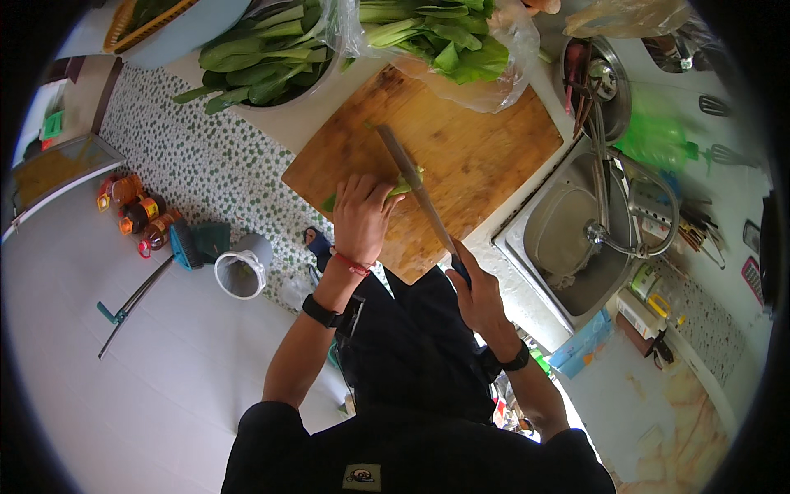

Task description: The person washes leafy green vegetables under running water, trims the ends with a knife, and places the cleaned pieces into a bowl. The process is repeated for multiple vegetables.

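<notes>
On the wooden cutting board [475,142], my left hand [363,216] presses down on a green leafy vegetable [404,185]. The fingers cover most of it; a pale stem end shows at their right and a bit of leaf at their left. My right hand [475,287] grips the dark handle of a kitchen knife [416,182]. Its long blade points away from me across the board, close beside the stem end. Whether the edge touches the stem I cannot tell. A small green scrap [369,125] lies near the blade's tip.
Leafy greens [259,62] fill a bowl beyond the board, and more greens [450,43] rest on a plastic bag overlapping its far edge. At the right are a steel sink [555,228] with a faucet [595,233] and a metal basin [620,117]. A lined bin [241,275] stands on the floor.
</notes>
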Available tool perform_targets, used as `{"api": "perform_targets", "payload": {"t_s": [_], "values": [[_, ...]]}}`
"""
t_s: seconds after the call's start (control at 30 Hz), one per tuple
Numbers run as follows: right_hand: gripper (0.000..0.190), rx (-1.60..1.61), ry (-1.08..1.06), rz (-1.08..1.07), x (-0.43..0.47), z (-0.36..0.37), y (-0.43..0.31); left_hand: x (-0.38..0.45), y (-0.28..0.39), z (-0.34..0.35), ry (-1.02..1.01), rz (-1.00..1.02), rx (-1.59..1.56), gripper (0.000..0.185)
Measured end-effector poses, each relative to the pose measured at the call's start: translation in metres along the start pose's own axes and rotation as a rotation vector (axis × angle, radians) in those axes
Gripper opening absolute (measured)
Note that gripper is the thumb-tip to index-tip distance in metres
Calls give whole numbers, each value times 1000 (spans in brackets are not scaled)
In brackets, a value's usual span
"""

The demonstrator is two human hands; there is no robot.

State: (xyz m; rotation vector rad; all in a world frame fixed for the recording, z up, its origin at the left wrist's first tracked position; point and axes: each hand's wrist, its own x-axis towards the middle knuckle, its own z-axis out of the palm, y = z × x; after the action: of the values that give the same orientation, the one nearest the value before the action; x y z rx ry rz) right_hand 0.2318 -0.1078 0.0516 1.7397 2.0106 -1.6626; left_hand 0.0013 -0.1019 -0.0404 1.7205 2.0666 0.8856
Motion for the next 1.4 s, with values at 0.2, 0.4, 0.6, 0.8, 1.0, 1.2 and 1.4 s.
{"api": "perform_targets", "payload": {"t_s": [0.2, 0.4, 0.6, 0.8, 1.0, 1.2, 1.4], "values": [[49, -261, 411, -198, -20, -22, 38, 0, -5, -17, -32, 28, 4, 31], [49, -583, 601, -243, 5, -31, 83, 3, -3, -28, -148, -142, -248, 37], [50, -590, 567, -78, 26, -16, 70, 8, -11, -33, -219, -51, -391, 38], [51, -490, 532, -452, 58, 2, 2, -19, 4, -82, -355, -273, -717, 26], [51, -438, 302, -605, 109, 48, -31, -72, 33, -199, -162, -283, -1227, 38], [32, -345, 127, -638, 101, 124, -57, -164, 9, -311, 81, -259, -1487, 48], [25, 281, -792, -62, 10, 311, -99, -268, -8, -406, 373, -331, -1679, 60]]}}
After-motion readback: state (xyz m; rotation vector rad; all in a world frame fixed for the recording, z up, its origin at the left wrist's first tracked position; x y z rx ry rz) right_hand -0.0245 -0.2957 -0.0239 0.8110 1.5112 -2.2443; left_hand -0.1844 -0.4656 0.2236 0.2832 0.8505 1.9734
